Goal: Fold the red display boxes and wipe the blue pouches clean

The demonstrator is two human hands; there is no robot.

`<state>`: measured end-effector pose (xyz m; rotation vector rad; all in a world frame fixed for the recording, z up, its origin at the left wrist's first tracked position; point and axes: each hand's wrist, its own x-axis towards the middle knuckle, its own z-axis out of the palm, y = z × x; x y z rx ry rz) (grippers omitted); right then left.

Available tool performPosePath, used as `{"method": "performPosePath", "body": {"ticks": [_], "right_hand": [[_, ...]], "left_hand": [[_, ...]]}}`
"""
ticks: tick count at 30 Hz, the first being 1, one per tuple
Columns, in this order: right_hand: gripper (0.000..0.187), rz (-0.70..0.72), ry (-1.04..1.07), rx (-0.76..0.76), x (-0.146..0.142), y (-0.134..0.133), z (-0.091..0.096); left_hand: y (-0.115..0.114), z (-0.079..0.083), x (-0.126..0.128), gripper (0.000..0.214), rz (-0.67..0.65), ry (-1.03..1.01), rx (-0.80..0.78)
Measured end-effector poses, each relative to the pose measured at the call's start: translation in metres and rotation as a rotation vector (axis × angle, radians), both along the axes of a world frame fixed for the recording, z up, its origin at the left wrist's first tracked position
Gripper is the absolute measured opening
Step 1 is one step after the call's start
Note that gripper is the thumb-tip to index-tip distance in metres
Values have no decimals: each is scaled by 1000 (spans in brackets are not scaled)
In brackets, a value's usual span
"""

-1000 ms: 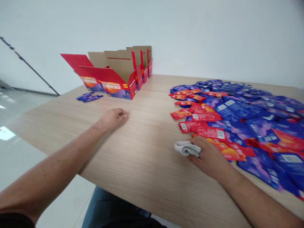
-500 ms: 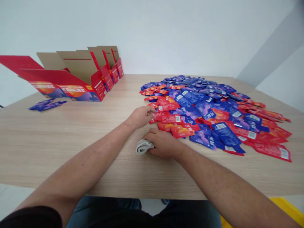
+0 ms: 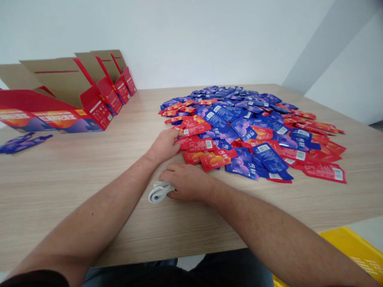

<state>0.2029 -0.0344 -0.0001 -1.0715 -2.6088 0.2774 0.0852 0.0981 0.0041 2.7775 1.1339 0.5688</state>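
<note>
My left hand (image 3: 164,144) reaches across the wooden table (image 3: 74,175) to the near left edge of a big pile of red and blue packets (image 3: 251,127); its curled fingers touch a red packet (image 3: 191,141), though I cannot see a firm grip. My right hand (image 3: 187,182) rests on the table just in front of the pile, closed around a folded grey cloth (image 3: 158,192) that sticks out to its left.
Several open red cardboard boxes (image 3: 74,99) with raised brown flaps stand at the back left. A few blue packets (image 3: 20,142) lie loose in front of them. A yellow bin (image 3: 350,251) sits below the table's right edge. White walls stand behind.
My left hand has travelled from the bare middle of the table to the pile's edge. The view has swung right. My right hand has kept the cloth.
</note>
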Motion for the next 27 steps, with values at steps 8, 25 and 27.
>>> {"method": "performPosePath", "body": {"ticks": [8,25,27], "right_hand": [[30,19,6,-2,2,1,0],[42,56,12,15,2,5,-1],[43,58,21,15,2,5,-2]], "left_hand": [[17,34,76,37,-349,318,67],[47,33,166,65,-203,601,4],[47,35,164,62,-220,575,-21]]}}
